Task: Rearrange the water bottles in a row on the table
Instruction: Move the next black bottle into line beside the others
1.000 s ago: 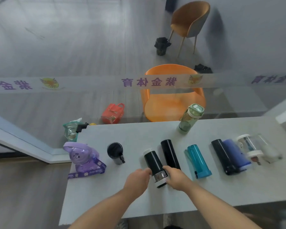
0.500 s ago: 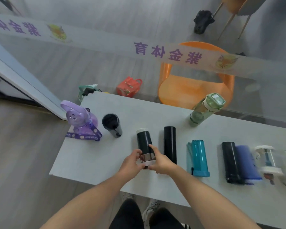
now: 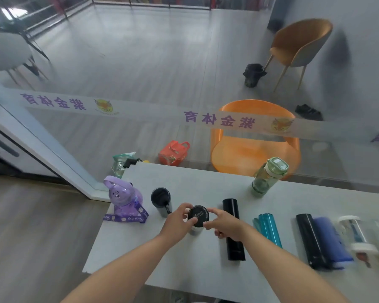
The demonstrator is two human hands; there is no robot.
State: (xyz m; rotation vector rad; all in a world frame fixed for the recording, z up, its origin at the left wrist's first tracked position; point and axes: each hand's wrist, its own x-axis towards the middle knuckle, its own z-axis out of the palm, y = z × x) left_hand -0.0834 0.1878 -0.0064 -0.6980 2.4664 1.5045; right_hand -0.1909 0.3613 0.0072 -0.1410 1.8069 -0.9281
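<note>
Head view: the short black flask (image 3: 198, 216) stands upright on the grey surface (image 3: 195, 259), its round black end facing the camera, in the gap between the black tumbler (image 3: 161, 201) on its left and the long black flask (image 3: 233, 228) lying on its right. The left hand (image 3: 177, 221) wraps it from the left, fingers (image 3: 184, 208) curled over the far edge and thumb clamped on the top. The right hand (image 3: 225, 224) pinches the opposite edge between forefinger and thumb. Gripping from both sides likely keeps the flask steady while it is set on end.

To the left, the purple bunny bottle (image 3: 123, 197) is upright too, so the standing ones seem to form the start of the row. Further right the teal bottle (image 3: 269, 229), another black flask (image 3: 309, 239), the blue bottle (image 3: 330, 241) touching it, and a clear bottle (image 3: 354, 235) all lie on their sides, apparently awaiting their turn. The green bottle (image 3: 269, 177) stands alone near the far edge, out of line.
</note>
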